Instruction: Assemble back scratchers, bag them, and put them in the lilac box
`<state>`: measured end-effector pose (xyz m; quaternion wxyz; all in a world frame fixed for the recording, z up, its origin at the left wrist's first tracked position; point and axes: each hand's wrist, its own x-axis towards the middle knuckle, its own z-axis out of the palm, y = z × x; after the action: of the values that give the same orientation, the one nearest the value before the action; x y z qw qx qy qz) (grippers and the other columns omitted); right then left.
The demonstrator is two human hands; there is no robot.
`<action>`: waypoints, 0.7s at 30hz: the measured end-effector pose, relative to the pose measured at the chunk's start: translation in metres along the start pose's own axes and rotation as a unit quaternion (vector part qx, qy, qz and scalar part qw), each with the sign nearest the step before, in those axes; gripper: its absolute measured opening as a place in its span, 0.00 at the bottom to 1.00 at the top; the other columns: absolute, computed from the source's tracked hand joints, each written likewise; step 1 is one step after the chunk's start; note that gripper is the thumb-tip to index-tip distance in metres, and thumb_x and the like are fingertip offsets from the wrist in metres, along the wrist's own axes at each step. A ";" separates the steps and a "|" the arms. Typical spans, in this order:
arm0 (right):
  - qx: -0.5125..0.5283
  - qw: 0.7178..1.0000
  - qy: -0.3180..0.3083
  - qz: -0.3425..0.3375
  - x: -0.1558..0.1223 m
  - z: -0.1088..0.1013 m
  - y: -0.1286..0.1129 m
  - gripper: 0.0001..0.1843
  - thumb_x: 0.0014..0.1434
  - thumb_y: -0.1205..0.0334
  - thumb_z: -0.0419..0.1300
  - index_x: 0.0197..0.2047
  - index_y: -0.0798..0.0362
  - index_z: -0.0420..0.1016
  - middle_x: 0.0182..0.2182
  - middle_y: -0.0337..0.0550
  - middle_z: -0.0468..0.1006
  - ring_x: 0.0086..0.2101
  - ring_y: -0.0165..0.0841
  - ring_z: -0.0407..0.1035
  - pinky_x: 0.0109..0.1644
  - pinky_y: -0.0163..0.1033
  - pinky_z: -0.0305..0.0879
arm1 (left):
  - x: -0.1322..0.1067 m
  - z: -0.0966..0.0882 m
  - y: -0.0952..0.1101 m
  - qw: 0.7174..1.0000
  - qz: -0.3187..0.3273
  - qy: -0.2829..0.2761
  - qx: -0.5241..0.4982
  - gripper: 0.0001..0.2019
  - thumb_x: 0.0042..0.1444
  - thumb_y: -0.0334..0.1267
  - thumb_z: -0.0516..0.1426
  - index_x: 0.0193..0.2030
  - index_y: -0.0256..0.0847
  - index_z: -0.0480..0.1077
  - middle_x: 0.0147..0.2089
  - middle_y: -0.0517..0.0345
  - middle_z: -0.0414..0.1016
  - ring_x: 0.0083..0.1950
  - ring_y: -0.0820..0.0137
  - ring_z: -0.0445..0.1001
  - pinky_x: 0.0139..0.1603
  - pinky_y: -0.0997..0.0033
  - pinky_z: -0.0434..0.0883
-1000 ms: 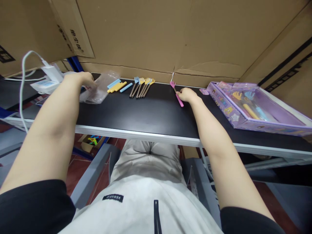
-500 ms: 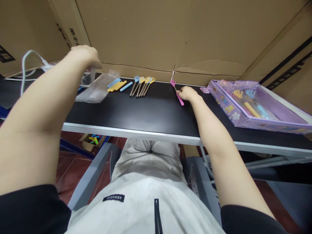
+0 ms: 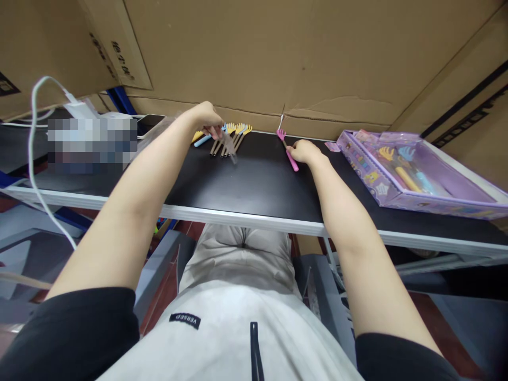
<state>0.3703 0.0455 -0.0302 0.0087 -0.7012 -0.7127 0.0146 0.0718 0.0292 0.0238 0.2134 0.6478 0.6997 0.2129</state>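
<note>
My left hand [image 3: 206,117] is closed on a small clear plastic bag [image 3: 229,145], which hangs blurred above a row of several small blue and yellow rake-shaped sticks [image 3: 232,136] on the black tabletop [image 3: 246,185]. Blue and yellow handles [image 3: 201,139] lie just left of that row, partly behind my hand. My right hand [image 3: 305,153] rests on the table with its fingers curled on a pink rake-shaped stick [image 3: 288,150], whose head points away from me.
A purple toy box [image 3: 400,172] with rake sticks inside lies at the right. Cardboard [image 3: 278,58] walls the back of the table. A white charger and cable [image 3: 59,106] and a dark phone [image 3: 148,123] sit at the left. My lap and metal frame show below the table edge.
My left hand lifted a clear bag from the pile at the left, then carried it right to the row of sticks. My right hand stayed on the pink stick.
</note>
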 end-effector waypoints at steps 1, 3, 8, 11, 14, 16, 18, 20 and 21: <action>0.005 1.000 0.000 0.002 -0.001 -0.001 -0.001 0.29 0.80 0.54 0.52 0.70 0.65 0.79 0.66 0.68 0.80 0.66 0.54 0.76 0.69 0.50 0.72 | 0.004 0.002 -0.001 1.000 0.006 -0.003 -0.016 0.08 0.62 0.26 0.58 0.31 0.33 0.75 0.37 0.49 0.85 0.43 0.64 0.86 0.57 0.56 0.81; 0.016 1.000 0.006 0.004 -0.005 -0.003 -0.003 0.29 0.80 0.56 0.52 0.70 0.66 0.79 0.67 0.69 0.78 0.67 0.55 0.74 0.71 0.52 0.71 | 0.012 0.006 -0.004 0.999 0.010 -0.016 -0.039 0.06 0.59 0.26 0.58 0.32 0.36 0.75 0.40 0.48 0.87 0.47 0.59 0.88 0.55 0.54 0.81; 0.049 0.993 0.085 -0.060 -0.011 -0.007 -0.013 0.27 0.77 0.62 0.52 0.70 0.63 0.78 0.70 0.68 0.76 0.70 0.56 0.70 0.75 0.56 0.66 | 0.023 0.020 -0.009 0.992 0.049 -0.022 -0.115 0.08 0.53 0.30 0.59 0.39 0.36 0.77 0.51 0.38 0.88 0.49 0.51 0.89 0.52 0.49 0.82; 0.089 0.979 0.096 -0.157 -0.012 -0.006 -0.022 0.33 0.72 0.63 0.59 0.77 0.57 0.71 0.73 0.61 0.73 0.73 0.54 0.65 0.79 0.57 0.61 | 0.019 0.031 -0.010 0.988 0.094 0.000 -0.123 0.16 0.53 0.37 0.61 0.49 0.39 0.78 0.51 0.37 0.88 0.46 0.51 0.89 0.51 0.46 0.83; 0.135 0.956 0.075 -0.251 -0.015 -0.001 -0.034 0.45 0.66 0.60 0.67 0.82 0.55 0.62 0.76 0.60 0.69 0.75 0.53 0.63 0.81 0.58 0.58 | 0.013 0.040 -0.010 0.990 0.126 0.018 -0.069 0.22 0.56 0.45 0.62 0.56 0.40 0.77 0.49 0.38 0.87 0.46 0.49 0.88 0.49 0.44 0.83; 0.171 0.940 0.073 -0.287 -0.019 0.003 -0.041 0.50 0.64 0.55 0.71 0.83 0.55 0.59 0.76 0.61 0.69 0.75 0.53 0.64 0.81 0.59 0.57 | 0.009 0.044 -0.008 0.992 0.124 0.025 -0.024 0.22 0.58 0.46 0.61 0.58 0.39 0.77 0.49 0.38 0.86 0.46 0.49 0.88 0.50 0.45 0.82; 0.202 0.929 0.077 -0.299 -0.022 0.007 -0.047 0.54 0.63 0.48 0.73 0.83 0.54 0.58 0.75 0.62 0.70 0.74 0.55 0.65 0.80 0.61 0.57 | 0.006 0.047 -0.006 0.992 0.125 0.031 -0.015 0.22 0.60 0.45 0.60 0.58 0.38 0.76 0.48 0.39 0.86 0.47 0.50 0.88 0.51 0.45 0.82; 0.223 0.924 0.072 -0.303 -0.025 0.011 -0.053 0.57 0.60 0.43 0.76 0.83 0.54 0.58 0.74 0.63 0.72 0.74 0.56 0.67 0.79 0.62 0.59 | 0.003 0.049 -0.004 0.990 0.129 0.034 -0.038 0.22 0.61 0.43 0.58 0.59 0.37 0.77 0.47 0.41 0.86 0.47 0.51 0.87 0.52 0.46 0.81; 0.232 0.922 0.068 -0.302 -0.026 0.012 -0.055 0.59 0.58 0.42 0.78 0.82 0.54 0.58 0.73 0.64 0.73 0.73 0.56 0.68 0.78 0.62 0.60 | 0.001 0.050 -0.003 0.990 0.127 0.036 -0.048 0.22 0.61 0.42 0.58 0.59 0.37 0.77 0.46 0.42 0.86 0.46 0.51 0.87 0.52 0.46 0.81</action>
<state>0.3153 0.0181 -0.0401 0.2234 -0.4307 -0.8649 0.1286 0.0985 0.0312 -0.0189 0.1901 0.7125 0.6080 0.2942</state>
